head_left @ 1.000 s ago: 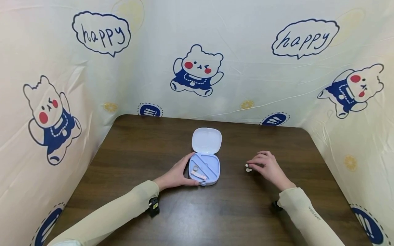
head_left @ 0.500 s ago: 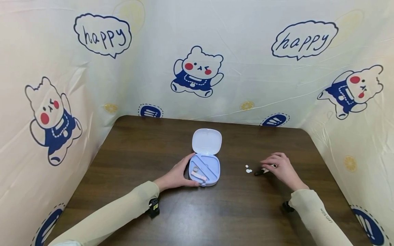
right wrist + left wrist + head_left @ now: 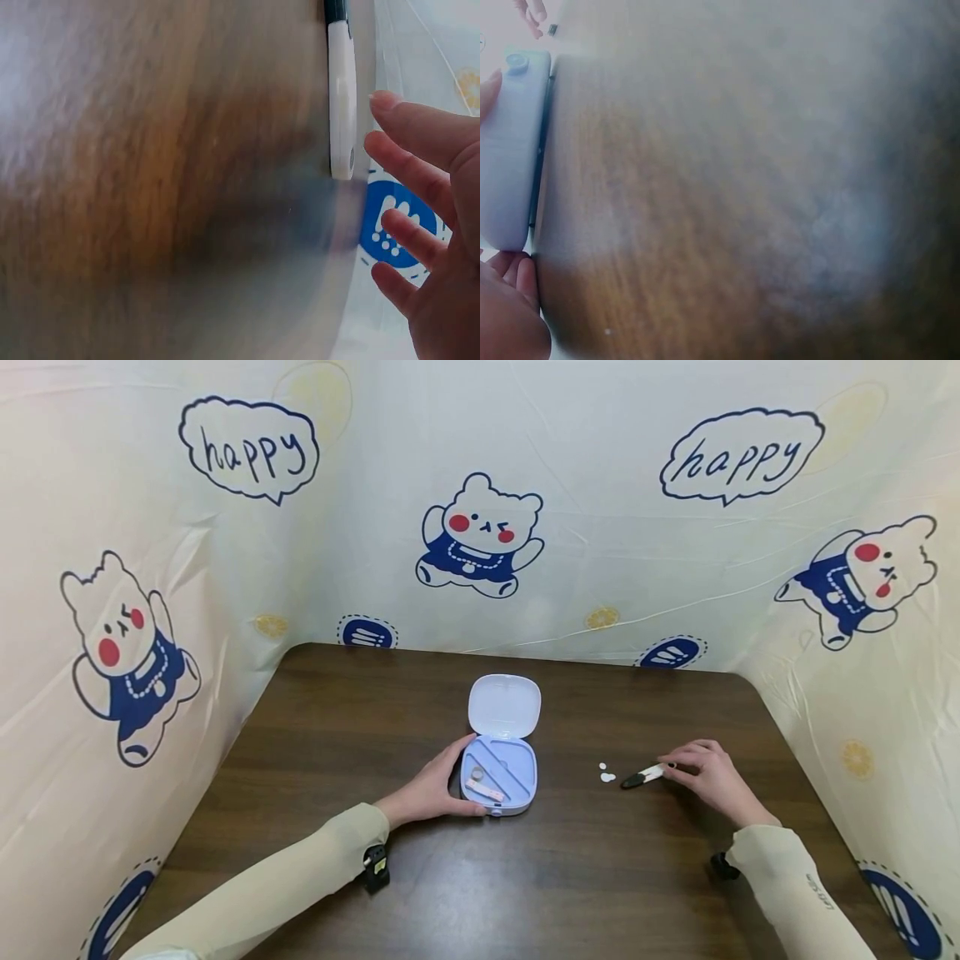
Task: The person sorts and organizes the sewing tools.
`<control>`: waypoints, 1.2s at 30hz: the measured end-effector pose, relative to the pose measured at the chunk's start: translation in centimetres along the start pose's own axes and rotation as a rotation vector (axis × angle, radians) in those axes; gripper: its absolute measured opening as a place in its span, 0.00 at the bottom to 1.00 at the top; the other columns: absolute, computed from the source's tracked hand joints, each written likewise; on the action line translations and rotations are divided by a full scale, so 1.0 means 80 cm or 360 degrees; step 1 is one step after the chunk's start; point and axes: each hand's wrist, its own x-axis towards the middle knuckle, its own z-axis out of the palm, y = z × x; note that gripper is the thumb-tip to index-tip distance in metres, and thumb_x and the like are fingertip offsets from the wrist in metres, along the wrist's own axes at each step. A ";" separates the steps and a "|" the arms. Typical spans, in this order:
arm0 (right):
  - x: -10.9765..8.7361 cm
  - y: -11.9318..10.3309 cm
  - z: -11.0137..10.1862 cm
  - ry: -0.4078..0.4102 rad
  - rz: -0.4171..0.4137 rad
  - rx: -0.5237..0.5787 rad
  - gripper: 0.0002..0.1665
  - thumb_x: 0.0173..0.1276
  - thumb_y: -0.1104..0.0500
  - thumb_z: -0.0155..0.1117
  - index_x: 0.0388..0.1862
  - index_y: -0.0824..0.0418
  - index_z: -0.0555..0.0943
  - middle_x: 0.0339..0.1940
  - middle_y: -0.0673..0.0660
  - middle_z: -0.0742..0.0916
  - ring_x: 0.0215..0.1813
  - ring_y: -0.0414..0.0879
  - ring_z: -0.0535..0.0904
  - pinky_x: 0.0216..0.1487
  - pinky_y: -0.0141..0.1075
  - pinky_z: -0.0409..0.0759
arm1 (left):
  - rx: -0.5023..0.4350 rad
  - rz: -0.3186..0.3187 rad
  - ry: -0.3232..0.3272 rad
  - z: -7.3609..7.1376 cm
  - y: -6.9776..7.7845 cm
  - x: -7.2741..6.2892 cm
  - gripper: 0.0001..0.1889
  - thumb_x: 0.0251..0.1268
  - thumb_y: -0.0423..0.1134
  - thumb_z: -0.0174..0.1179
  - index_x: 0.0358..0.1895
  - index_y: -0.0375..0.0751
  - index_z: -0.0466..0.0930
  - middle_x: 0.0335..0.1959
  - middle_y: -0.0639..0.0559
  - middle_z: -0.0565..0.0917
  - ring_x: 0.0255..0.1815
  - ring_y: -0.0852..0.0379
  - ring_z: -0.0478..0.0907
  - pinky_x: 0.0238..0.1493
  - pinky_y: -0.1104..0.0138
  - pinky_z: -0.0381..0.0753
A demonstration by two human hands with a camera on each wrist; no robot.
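Note:
My left hand (image 3: 427, 789) holds a pale blue hinged case (image 3: 528, 768) by its left side, thumb at the front and fingers toward the back. The case's lid (image 3: 504, 703) is raised. Diagonal dividers split its tray, where a small ring (image 3: 477, 772) and a pinkish-white strip (image 3: 484, 789) lie on the left. To the right, a slim black-and-white tool (image 3: 643, 775), kind unclear, rests on the table. My right hand (image 3: 708, 781) is over its white end; in the right wrist view, the fingertips (image 3: 386, 101) are spread and apart from the white body (image 3: 343, 97).
A few small white discs (image 3: 607, 777) lie on the brown table (image 3: 360, 710) between the case and the tool. A printed cloth (image 3: 480, 427) surrounds the table at the back and both sides.
My right hand has moved right from the white discs, uncovering them and then the black-and-white tool, which stays about where it was. The left hand and case stay in place.

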 end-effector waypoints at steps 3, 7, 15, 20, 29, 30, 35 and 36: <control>-0.001 0.004 -0.001 -0.0034 -0.0003 -0.0010 0.12 0.61 0.64 0.78 0.45 0.62 0.92 0.44 0.60 0.91 0.54 0.62 0.75 0.54 0.54 0.66 | -0.0011 -0.0005 -0.0006 0.000 0.001 0.000 0.63 0.50 0.56 0.82 0.85 0.49 0.48 0.82 0.46 0.58 0.81 0.46 0.57 0.77 0.46 0.59; -0.001 0.008 0.000 -0.0051 -0.0022 -0.0016 0.13 0.61 0.66 0.78 0.46 0.62 0.92 0.44 0.60 0.91 0.53 0.61 0.76 0.54 0.50 0.66 | -0.0023 -0.0020 -0.0019 0.000 0.002 0.000 0.63 0.51 0.56 0.81 0.85 0.51 0.47 0.83 0.47 0.57 0.82 0.46 0.56 0.77 0.45 0.59; -0.001 0.018 0.004 -0.0118 -0.0004 -0.0058 0.13 0.62 0.66 0.78 0.46 0.62 0.91 0.44 0.59 0.90 0.47 0.57 0.76 0.48 0.47 0.71 | -0.0031 -0.0013 -0.0027 0.001 0.001 0.000 0.63 0.51 0.57 0.81 0.85 0.51 0.47 0.83 0.46 0.57 0.82 0.46 0.56 0.78 0.45 0.58; -0.002 0.018 0.005 -0.0103 -0.0009 -0.0064 0.12 0.61 0.67 0.78 0.44 0.61 0.92 0.42 0.58 0.90 0.45 0.54 0.76 0.45 0.46 0.72 | -0.0029 -0.0033 -0.0037 0.001 -0.002 0.000 0.63 0.51 0.58 0.81 0.86 0.54 0.45 0.83 0.49 0.57 0.82 0.48 0.55 0.78 0.44 0.58; -0.002 0.017 0.002 -0.0143 0.0002 -0.0036 0.09 0.60 0.64 0.80 0.40 0.56 0.93 0.37 0.52 0.89 0.44 0.51 0.74 0.45 0.43 0.71 | -0.0049 -0.0024 -0.0043 -0.001 0.001 0.000 0.64 0.51 0.57 0.81 0.86 0.53 0.45 0.83 0.49 0.57 0.82 0.47 0.55 0.78 0.44 0.58; -0.002 0.018 0.002 -0.0142 -0.0006 -0.0031 0.10 0.59 0.64 0.80 0.40 0.55 0.93 0.36 0.50 0.89 0.44 0.50 0.74 0.44 0.42 0.71 | -0.0056 -0.0017 -0.0038 -0.001 0.002 0.000 0.64 0.51 0.57 0.81 0.86 0.51 0.46 0.83 0.48 0.57 0.82 0.46 0.55 0.77 0.44 0.58; -0.003 0.022 0.002 -0.0138 -0.0034 -0.0020 0.10 0.58 0.64 0.82 0.38 0.53 0.93 0.32 0.44 0.87 0.41 0.46 0.71 0.41 0.39 0.69 | -0.0051 -0.0019 -0.0030 0.000 0.000 0.000 0.63 0.51 0.56 0.81 0.85 0.51 0.46 0.83 0.48 0.57 0.82 0.46 0.56 0.77 0.44 0.58; -0.003 0.022 0.002 -0.0137 -0.0034 -0.0014 0.10 0.58 0.63 0.82 0.38 0.53 0.93 0.31 0.43 0.86 0.41 0.45 0.71 0.40 0.39 0.69 | -0.0045 -0.0023 -0.0032 0.000 0.000 0.000 0.63 0.51 0.57 0.81 0.85 0.51 0.46 0.83 0.48 0.57 0.82 0.47 0.55 0.78 0.44 0.58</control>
